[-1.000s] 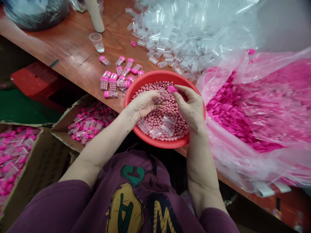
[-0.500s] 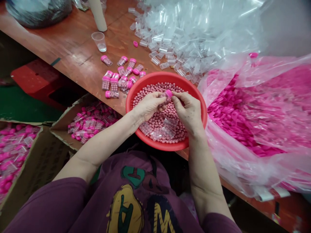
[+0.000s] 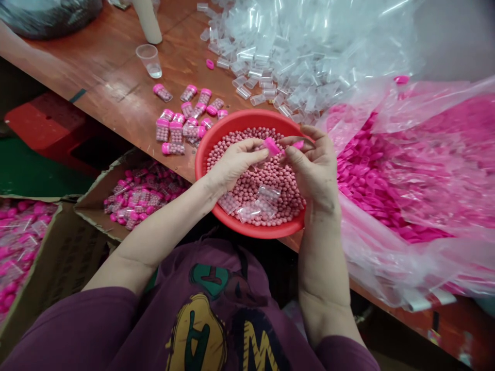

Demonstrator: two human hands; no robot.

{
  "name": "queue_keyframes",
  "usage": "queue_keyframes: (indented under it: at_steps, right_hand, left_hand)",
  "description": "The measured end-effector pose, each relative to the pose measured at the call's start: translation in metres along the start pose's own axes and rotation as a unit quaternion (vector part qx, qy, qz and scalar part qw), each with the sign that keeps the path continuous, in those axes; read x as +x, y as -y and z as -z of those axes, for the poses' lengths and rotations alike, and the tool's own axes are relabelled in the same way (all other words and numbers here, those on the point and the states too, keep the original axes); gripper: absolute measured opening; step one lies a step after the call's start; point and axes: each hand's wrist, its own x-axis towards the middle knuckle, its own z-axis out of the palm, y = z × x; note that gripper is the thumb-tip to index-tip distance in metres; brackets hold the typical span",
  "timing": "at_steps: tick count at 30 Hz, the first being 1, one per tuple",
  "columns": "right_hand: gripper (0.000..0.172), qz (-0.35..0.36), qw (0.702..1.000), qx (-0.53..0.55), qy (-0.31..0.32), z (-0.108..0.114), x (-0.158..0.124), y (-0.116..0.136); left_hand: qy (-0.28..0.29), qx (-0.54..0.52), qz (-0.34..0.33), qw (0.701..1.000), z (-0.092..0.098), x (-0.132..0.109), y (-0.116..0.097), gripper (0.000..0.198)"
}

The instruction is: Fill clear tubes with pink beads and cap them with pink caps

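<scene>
My left hand (image 3: 237,164) is closed, with thumb and fingers pinching a small clear bottle whose bright pink cap (image 3: 271,147) points to the right. The fingers hide most of the bottle. Just right of it, my right hand (image 3: 317,167) has its thumb and fingertips around another pink cap (image 3: 298,145). Both hands are over a red basin (image 3: 201,162) of small pink beads (image 3: 266,175). Several uncapped clear bottles (image 3: 257,203) lie on the beads near the basin's front.
Filled pink-capped bottles (image 3: 176,132) lie left of the basin. Empty clear bottles (image 3: 266,72) are heaped behind it. A plastic bag (image 3: 371,263) of pink caps (image 3: 371,190) stands right. Cardboard boxes (image 3: 58,257) of filled bottles sit below left. A clear cup (image 3: 149,59) stands at the back.
My right hand has drawn back to the right from the bottle's cap and its fingers have spread somewhat, showing a second pink cap. The left hand stays over the basin; the view has shifted slightly.
</scene>
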Motion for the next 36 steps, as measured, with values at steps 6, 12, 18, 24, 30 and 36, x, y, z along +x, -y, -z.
queue_keyframes:
  at_steps: [6,12,18,24,30,36]
  right_hand:
    - [0.043,0.042,0.993,-0.114,-0.014,-0.012,-0.001,0.015]
    - [0.068,0.114,0.918,-0.367,0.097,-0.024,-0.009,0.023]
    - [0.064,0.084,0.867,-0.483,0.089,-0.04,-0.011,0.023]
    - [0.05,0.101,0.867,-0.481,0.083,-0.038,-0.008,0.018]
    - [0.076,0.102,0.865,-0.484,0.088,-0.038,-0.01,0.012]
    - [0.075,0.098,0.856,-0.497,0.104,-0.035,-0.011,0.018]
  left_hand:
    - [-0.009,0.032,-0.051,0.998,0.001,0.002,0.003,0.023]
    - [-0.057,0.026,-0.029,0.998,0.004,0.004,0.007,0.012]
    - [-0.075,0.025,-0.017,0.997,-0.002,-0.001,0.001,0.015]
    - [-0.065,0.017,-0.007,0.998,-0.002,-0.002,0.004,0.013]
    - [-0.071,-0.007,-0.01,0.997,-0.006,0.0,0.001,0.015]
    - [-0.079,-0.003,0.024,0.997,-0.01,-0.001,0.005,0.018]
